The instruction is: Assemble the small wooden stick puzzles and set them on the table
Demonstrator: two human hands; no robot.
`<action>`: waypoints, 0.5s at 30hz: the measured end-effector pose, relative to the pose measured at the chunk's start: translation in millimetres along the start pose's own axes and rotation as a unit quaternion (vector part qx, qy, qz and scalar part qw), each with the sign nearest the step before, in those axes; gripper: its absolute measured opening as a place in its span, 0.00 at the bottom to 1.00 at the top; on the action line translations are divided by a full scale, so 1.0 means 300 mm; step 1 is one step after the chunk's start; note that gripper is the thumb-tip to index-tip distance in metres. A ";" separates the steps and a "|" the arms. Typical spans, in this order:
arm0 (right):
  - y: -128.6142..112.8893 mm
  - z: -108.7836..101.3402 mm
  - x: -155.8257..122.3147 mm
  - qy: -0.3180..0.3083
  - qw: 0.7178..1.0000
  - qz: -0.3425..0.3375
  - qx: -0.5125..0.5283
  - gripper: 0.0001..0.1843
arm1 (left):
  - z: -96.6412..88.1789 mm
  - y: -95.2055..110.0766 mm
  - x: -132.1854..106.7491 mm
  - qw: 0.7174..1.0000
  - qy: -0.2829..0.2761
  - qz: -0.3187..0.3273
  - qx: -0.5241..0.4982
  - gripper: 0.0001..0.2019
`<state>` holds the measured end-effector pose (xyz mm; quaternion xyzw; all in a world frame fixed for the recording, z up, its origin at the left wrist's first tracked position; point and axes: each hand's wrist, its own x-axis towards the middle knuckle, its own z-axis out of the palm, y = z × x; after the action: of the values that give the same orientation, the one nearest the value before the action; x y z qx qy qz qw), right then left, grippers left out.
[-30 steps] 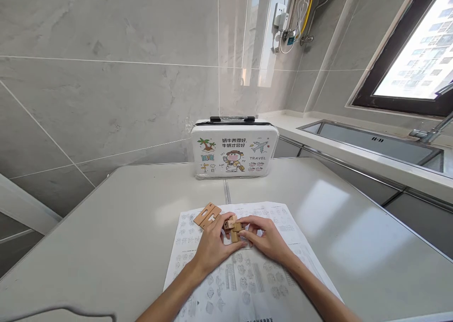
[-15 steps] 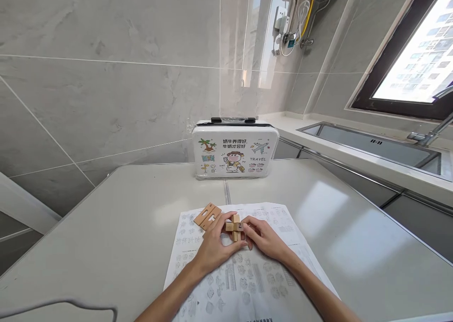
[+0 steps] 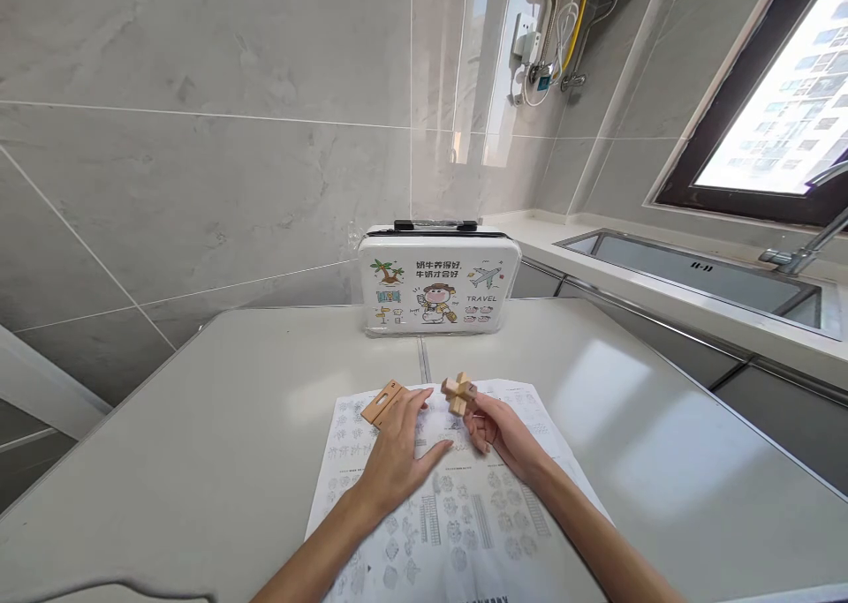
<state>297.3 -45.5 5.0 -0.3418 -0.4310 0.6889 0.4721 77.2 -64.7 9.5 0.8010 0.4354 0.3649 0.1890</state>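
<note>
A small wooden burr puzzle (image 3: pixel 458 393), made of crossed interlocking bars, is held up by my right hand (image 3: pixel 500 431). The fingers of that hand grip it at its right side, above the printed sheet. My left hand (image 3: pixel 396 448) is apart from the puzzle, thumb and fingers spread with nothing between them. Flat wooden pieces with cut-out slots (image 3: pixel 384 403) lie at the sheet's upper left, partly hidden behind my left hand. Beneath both hands spreads the white instruction sheet (image 3: pixel 457 519), printed with puzzle diagrams.
A white cartoon-printed case (image 3: pixel 441 285) with a black handle stands at the back of the white table (image 3: pixel 218 426). To the right is a counter with a sink (image 3: pixel 702 272) and a faucet (image 3: pixel 795 254). Grey tiled wall (image 3: pixel 265 170) rises behind.
My left hand has let go of the puzzle and opened. My right hand has raised the puzzle slightly away from me and turned it.
</note>
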 end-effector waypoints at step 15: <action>0.039 -0.130 0.050 0.115 0.924 -0.019 0.365 0.11 | 0.018 -0.077 0.000 0.973 0.083 -0.036 0.214 0.25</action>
<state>322.7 -22.9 -21.9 -0.2140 -0.0991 0.7454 0.6235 68.2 -51.8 -8.5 0.7737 0.5459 0.3215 -0.0107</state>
